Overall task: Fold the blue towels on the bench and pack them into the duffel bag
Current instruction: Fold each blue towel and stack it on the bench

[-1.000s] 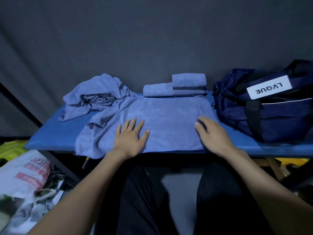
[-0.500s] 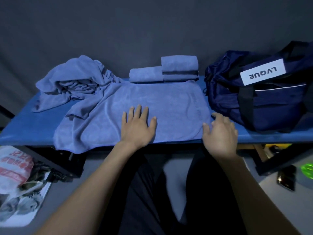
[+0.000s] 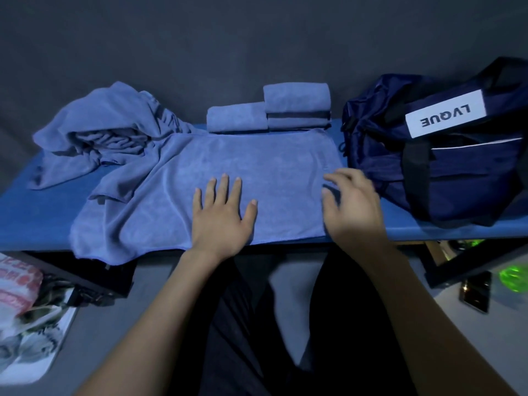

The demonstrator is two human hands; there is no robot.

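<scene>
Hands on spread towel [image 3: 257, 164]: left [image 3: 221, 215] flat, right [image 3: 353, 207] blurred, fingers curved.

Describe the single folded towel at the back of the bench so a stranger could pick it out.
Start at the navy duffel bag on the right end of the blue bench. Left of it, against the back wall, is a stack of folded towels. The single folded towel lies just left of that stack, touching it: one low bundle, not stacked, not spread flat like the towel under the hands.
</scene>
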